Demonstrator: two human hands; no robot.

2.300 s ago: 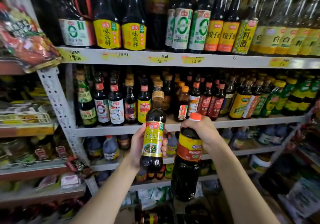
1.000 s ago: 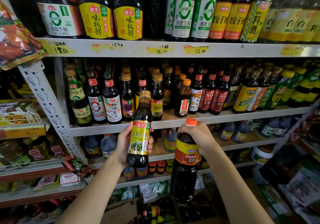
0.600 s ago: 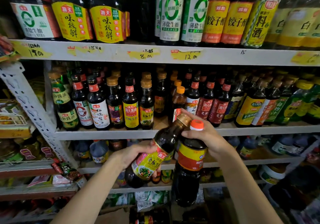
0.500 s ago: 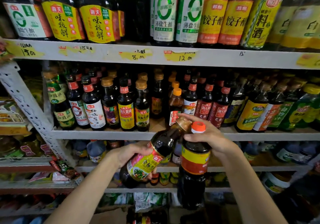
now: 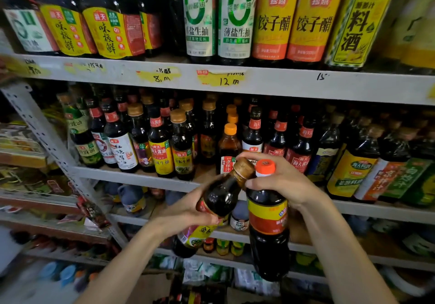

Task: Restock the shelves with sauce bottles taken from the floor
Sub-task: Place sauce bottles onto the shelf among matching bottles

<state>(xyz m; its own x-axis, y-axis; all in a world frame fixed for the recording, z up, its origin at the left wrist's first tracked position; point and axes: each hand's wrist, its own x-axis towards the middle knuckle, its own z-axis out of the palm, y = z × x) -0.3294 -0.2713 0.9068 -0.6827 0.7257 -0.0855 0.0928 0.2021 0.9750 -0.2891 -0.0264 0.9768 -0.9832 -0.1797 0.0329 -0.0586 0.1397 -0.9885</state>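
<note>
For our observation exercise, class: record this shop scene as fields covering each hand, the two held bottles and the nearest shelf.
Left hand: grips the dark gold-capped sauce bottle, tilted toward the right
Right hand: holds the taller dark orange-capped sauce bottle upright by its neck; fingers touch the gold cap
Shelf: white metal middle shelf carries rows of upright sauce bottles, with a bare patch at its front

On the grey metal middle shelf (image 5: 131,177), bare board (image 5: 205,173) opens at the front edge between a gold-capped dark bottle with a yellow label (image 5: 182,148) and a small orange-capped amber bottle (image 5: 227,147); another dark bottle (image 5: 208,132) stands behind. Elsewhere the row is packed to the edge. The white upper shelf rail (image 5: 282,84) hangs close above the caps. Before the gap hang a tilted brown-capped sauce bottle (image 5: 221,197) and an upright red-capped sauce bottle (image 5: 268,233).
</note>
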